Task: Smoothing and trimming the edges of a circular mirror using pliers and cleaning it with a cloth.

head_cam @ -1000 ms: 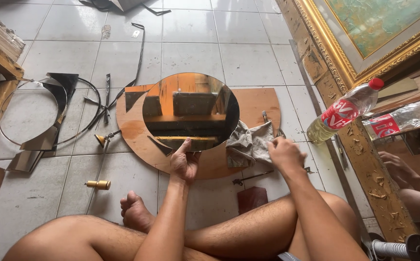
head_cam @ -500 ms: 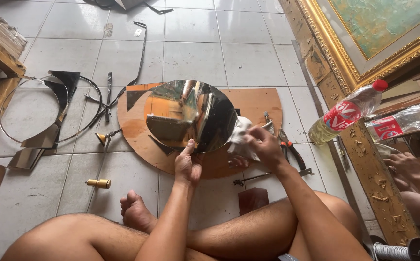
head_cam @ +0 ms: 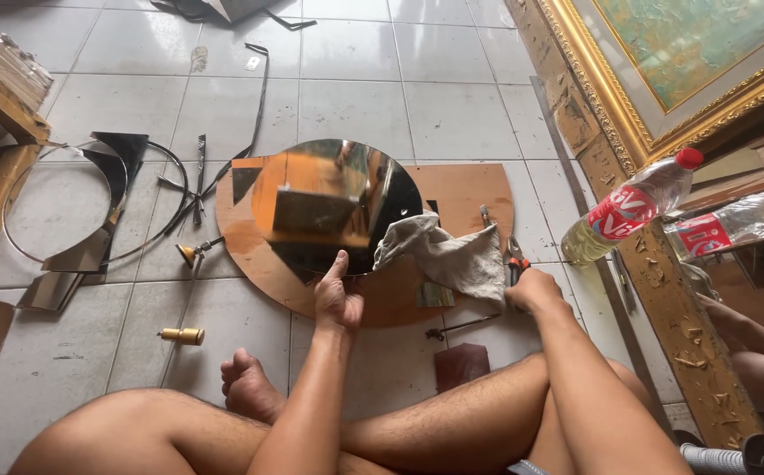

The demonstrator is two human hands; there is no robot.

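While the left hand [head_cam: 338,301] grips the near rim of the round mirror [head_cam: 334,204], tilted up off the wooden disc [head_cam: 470,198], the right hand [head_cam: 533,288] clutches the grey cloth [head_cam: 452,255] draped against its right edge; wiping looks underway, not finished; pliers [head_cam: 516,257] crowd the right, open floor tiles [head_cam: 356,97] lie beyond.
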